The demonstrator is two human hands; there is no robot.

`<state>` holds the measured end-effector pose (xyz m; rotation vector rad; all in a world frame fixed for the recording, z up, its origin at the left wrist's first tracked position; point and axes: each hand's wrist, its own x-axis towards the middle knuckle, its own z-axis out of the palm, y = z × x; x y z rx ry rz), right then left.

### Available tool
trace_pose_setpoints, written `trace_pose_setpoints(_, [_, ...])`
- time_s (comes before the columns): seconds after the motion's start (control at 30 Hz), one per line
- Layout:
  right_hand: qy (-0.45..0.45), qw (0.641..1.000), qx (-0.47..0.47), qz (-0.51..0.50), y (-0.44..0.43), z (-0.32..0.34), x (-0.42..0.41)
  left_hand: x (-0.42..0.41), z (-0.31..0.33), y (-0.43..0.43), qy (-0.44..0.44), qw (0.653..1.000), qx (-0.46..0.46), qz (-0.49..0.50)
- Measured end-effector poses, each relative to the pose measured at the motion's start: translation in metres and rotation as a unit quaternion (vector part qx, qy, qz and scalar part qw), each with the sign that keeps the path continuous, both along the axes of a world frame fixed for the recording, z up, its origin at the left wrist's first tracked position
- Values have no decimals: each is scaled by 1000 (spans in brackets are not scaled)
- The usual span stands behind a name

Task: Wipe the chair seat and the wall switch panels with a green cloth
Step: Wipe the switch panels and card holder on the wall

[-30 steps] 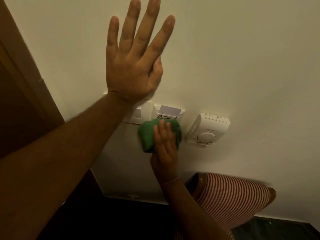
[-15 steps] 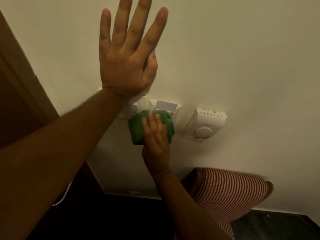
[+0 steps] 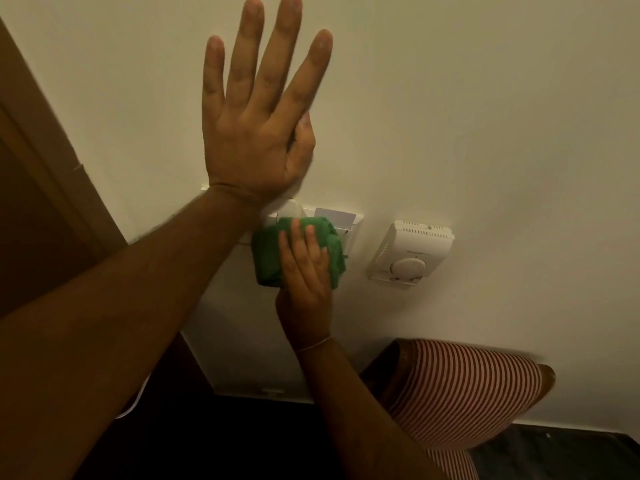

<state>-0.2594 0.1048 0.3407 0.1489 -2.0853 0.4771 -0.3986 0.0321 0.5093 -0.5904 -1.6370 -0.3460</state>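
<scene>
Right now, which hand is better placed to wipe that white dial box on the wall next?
Right hand: it presses the green cloth beside the white dial box; the left hand is flat on the wall.

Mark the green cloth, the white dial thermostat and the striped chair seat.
crumpled green cloth [image 3: 268, 258]: head view, bare left part beside the fingers.
white plastic wall thermostat with round dial [image 3: 410, 252]: head view, middle of its front face.
red-and-white striped chair seat [image 3: 467, 389]: head view, middle of the fabric.

A green cloth [image 3: 268, 252] is seen beside a white dial box [image 3: 410, 252] (below it, red-and-white chair stripes [image 3: 464, 389]).
</scene>
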Motion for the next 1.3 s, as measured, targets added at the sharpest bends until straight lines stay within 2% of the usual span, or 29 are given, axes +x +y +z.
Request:
trace_pose_setpoints(0.1, [6, 999, 36, -18, 23, 1, 10, 2, 4, -3, -4, 1000, -2, 0])
trace_pose_setpoints(0.23, [48, 992, -83, -84, 46, -6, 20, 8, 5, -4, -12, 1000, -14, -16])
trace_pose_setpoints(0.33, [49, 990, -102, -87, 23, -5, 11, 9, 3, -3, -18, 1000, -14, -22])
trace_pose_setpoints(0.4, [40, 995, -68, -65, 8, -2, 5, 9, 1, -3, -17, 1000, -15, -21])
trace_pose_setpoints(0.5, [1, 999, 40, -12, 1, 0, 0, 8, 0, -2, -19, 999, -20, -28])
trace_pose_setpoints(0.57, [-6, 998, 66, -13, 6, 1, 4, 8, 0, -3, -22, 999, -18, -28])
trace_pose_setpoints(0.7, [36, 995, -25, -89, 28, -2, 19, 8, 0, -5, -18, 999, -16, -28])
trace_pose_setpoints(0.83, [48, 987, -123, -89, 11, 0, 12, 9, 1, -3, -16, 999, -13, -33])
trace_pose_setpoints(0.9, [30, 993, -92, -71, -6, 4, 4, 9, 1, -3, -12, 999, -10, -34])
trace_pose_setpoints(1.0, [2, 1000, 26, -13, -6, 2, 1, 9, 1, -2, -16, 999, -9, -38])
trace_pose_setpoints(1.07, [1, 998, 57, -24, 11, -2, 8, 9, 0, -3, -18, 999, -10, -36])
trace_pose_setpoints(1.2, [32, 994, -55, -90, 37, -7, 19, 7, 0, -4, -17, 999, -7, -35])
trace_pose_setpoints(1.3, [57, 989, -110, -79, 18, -6, 11, 7, 0, -1, -16, 999, -6, -40])
